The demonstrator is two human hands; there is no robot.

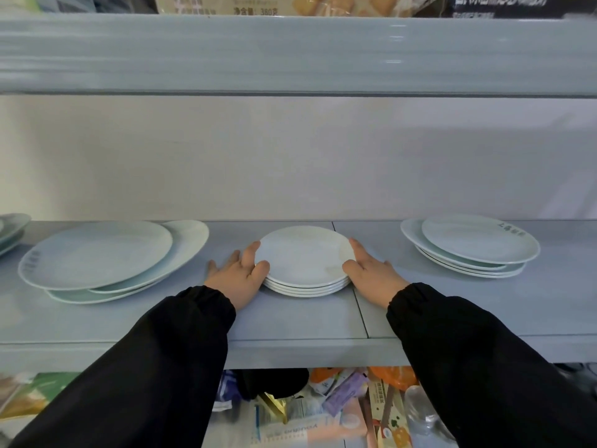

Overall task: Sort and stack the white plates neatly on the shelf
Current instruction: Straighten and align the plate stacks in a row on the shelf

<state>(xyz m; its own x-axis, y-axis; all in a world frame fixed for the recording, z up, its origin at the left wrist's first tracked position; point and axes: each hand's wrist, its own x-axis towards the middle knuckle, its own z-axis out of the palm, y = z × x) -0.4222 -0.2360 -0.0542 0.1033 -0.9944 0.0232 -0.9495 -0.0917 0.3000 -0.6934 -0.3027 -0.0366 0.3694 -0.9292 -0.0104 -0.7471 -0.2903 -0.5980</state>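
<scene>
- Head view: stack of small white plates (305,257) centred on middle shelf (290,321), rims aligned.
- Left hand (237,274) at stack's left rim; fingers spread and nearly straight, thumb laid over top plate's edge.
- Right hand (371,273) pressed against stack's right rim; fingers straight, curled round nothing.
- Larger plates in looser, offset piles: left pile (97,257) and right pile (471,245), both well apart from stack.

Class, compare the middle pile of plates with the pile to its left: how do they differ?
The middle pile holds smaller plates, squarely aligned; the left pile holds larger plates, slid askew. The middle pile is white; the left pile is tinted pale green. Both sit on the same shelf.
</scene>
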